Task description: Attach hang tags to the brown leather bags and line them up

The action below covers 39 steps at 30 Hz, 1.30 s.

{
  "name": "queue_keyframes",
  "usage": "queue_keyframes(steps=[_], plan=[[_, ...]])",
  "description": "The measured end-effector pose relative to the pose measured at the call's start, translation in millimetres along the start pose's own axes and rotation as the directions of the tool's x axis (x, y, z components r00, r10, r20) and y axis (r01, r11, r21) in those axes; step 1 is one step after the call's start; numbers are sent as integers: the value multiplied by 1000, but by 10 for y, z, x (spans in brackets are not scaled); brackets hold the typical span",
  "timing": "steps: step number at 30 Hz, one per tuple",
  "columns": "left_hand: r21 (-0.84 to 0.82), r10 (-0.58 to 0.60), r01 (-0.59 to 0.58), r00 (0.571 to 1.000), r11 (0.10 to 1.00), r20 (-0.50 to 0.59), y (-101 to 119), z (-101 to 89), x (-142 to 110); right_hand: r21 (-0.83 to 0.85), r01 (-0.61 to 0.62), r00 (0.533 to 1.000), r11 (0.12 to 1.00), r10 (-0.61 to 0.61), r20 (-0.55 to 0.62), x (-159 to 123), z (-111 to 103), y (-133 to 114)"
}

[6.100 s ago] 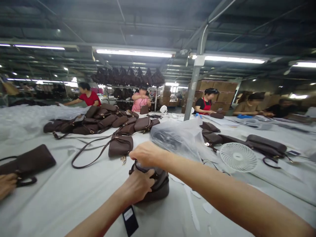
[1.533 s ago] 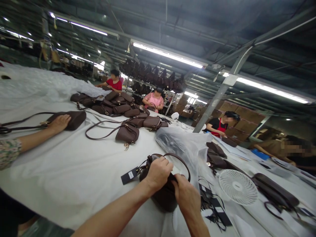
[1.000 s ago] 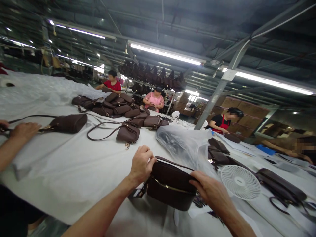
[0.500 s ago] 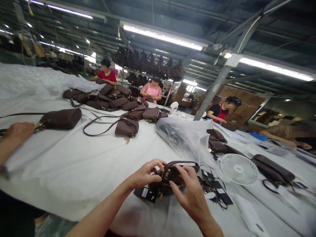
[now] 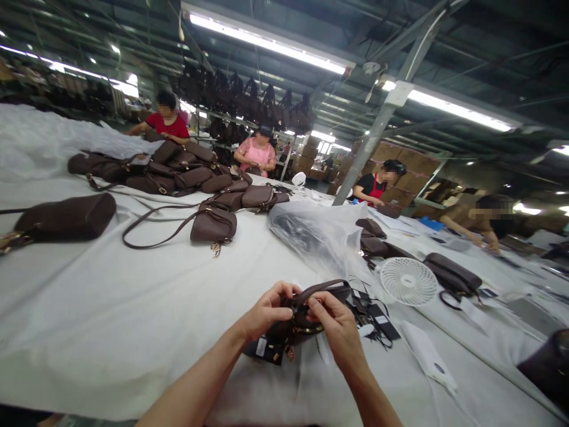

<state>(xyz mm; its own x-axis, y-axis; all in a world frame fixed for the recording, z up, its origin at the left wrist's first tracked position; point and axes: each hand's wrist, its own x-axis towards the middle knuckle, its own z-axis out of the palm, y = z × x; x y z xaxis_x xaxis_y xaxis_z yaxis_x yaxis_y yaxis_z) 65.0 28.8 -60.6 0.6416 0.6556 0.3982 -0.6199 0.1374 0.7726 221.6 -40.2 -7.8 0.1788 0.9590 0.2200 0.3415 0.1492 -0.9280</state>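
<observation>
A dark brown handbag (image 5: pixel 306 323) with a short top handle and gold fittings rests on the white-covered table in front of me. My left hand (image 5: pixel 273 308) grips its left end, thumb and fingers closed near the base of the handle. My right hand (image 5: pixel 335 317) pinches at the bag's top by the zip, thumb against fingers; the small part between them is mostly hidden. A black tag (image 5: pixel 265 351) with a white label lies at the bag's lower left. Just right of the bag are black tags and cords (image 5: pixel 377 323).
A pile of brown bags (image 5: pixel 182 172) lies at the back left, beside white wrapping (image 5: pixel 57 139). One bag (image 5: pixel 213 225) sits apart. Clear plastic (image 5: pixel 317 234), a white fan (image 5: pixel 409 281) and a white power strip (image 5: pixel 429 359) are to the right. Several co-workers sit around the table.
My right hand has gone from spread fingers over the bag to a pinch at its top. The view has turned right, and the co-worker's hand at the left is out of sight.
</observation>
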Motion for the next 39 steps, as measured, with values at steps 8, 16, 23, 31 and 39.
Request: queue_keyframes(steps=[8,16,23,31,39], plan=[[408,53,-44,999,912,-11,-38,163,-4,359,-253,967,898,230,106,37,-169,-64],[615,37,-8,999,789,-35,-65,260,81,242,-275,954,930,231,193,42,-290,-185],[485,-40,6,997,874,61,-129,215,76,279,-300,948,912,253,193,43,-317,-189],[393,-124,48,978,918,170,107,138,279,289,-281,953,915,231,197,-8,-379,-234],[522,87,-18,990,853,-107,-132,465,337,367,-205,978,907,179,105,-77,-212,-158]])
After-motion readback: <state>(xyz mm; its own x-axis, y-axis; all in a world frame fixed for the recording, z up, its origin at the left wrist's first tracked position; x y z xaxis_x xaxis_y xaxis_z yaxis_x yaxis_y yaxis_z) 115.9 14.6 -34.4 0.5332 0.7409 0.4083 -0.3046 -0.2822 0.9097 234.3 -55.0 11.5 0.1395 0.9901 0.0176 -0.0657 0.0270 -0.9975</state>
